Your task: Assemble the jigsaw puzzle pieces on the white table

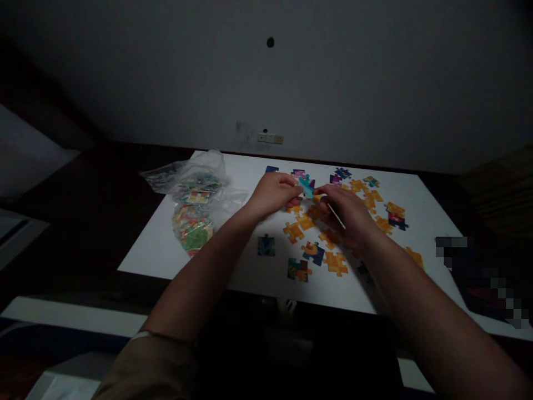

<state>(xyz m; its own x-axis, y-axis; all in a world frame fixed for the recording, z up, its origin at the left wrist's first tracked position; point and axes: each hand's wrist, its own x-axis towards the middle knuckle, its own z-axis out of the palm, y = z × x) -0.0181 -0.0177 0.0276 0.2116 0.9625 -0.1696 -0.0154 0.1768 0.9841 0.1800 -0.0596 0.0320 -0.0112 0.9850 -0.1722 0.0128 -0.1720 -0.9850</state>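
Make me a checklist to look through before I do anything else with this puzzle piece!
1. Teal jigsaw piece held: ok, the left hand pinches its left edge.
2. Right hand gripping it too: cannot tell, though it is at the right edge.
3. Patterned blue jigsaw piece easy to see: ok, it lies apart from the others.
4. Clear plastic bags away from loose pieces: ok, they're on the white table's left side.
5. Orange jigsaw pieces all uncovered: not ok, the right hand blocks some from view.

Puzzle pieces (294, 232) on the table (150, 250), some under my right hand (347, 211), bags (195, 216) left of my left hand (271, 193), wall (333, 83) behind
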